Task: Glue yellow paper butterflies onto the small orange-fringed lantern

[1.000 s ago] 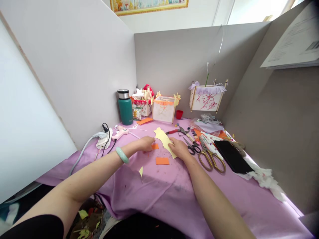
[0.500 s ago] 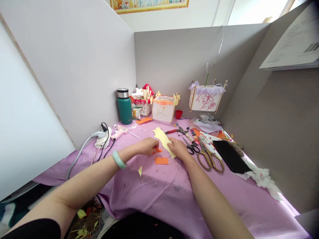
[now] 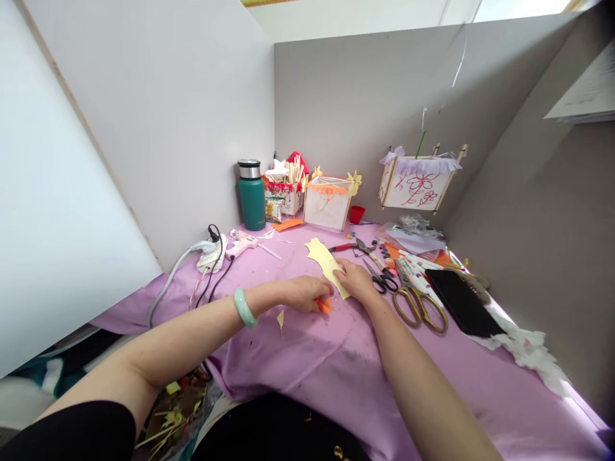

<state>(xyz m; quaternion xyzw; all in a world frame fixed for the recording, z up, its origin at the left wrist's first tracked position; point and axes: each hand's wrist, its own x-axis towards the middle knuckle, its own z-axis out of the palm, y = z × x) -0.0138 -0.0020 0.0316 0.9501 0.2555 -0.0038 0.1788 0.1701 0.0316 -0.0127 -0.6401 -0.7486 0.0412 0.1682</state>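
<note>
My left hand (image 3: 307, 293), with a pale green bangle on the wrist, is closed on orange paper (image 3: 325, 305) low over the purple cloth. Part of that paper is hidden by the fingers. The right edge of a yellow paper strip (image 3: 328, 266) is pinched in my right hand (image 3: 354, 279). The strip's far end is cut to a wavy outline. A small yellow scrap (image 3: 280, 318) lies on the cloth just below my left wrist.
Black-handled scissors (image 3: 382, 280), gold-handled scissors (image 3: 419, 307), red-handled pliers (image 3: 343, 247) and a phone (image 3: 464, 302) lie to the right. A pink glue gun (image 3: 241, 244), power strip (image 3: 211, 255) and green bottle (image 3: 252, 203) stand left. Paper lanterns (image 3: 327, 206) are behind.
My left hand has moved down onto the orange rectangle that lay on the cloth, and orange paper is now in its fingers. My right hand keeps the yellow strip. The view has shifted slightly.
</note>
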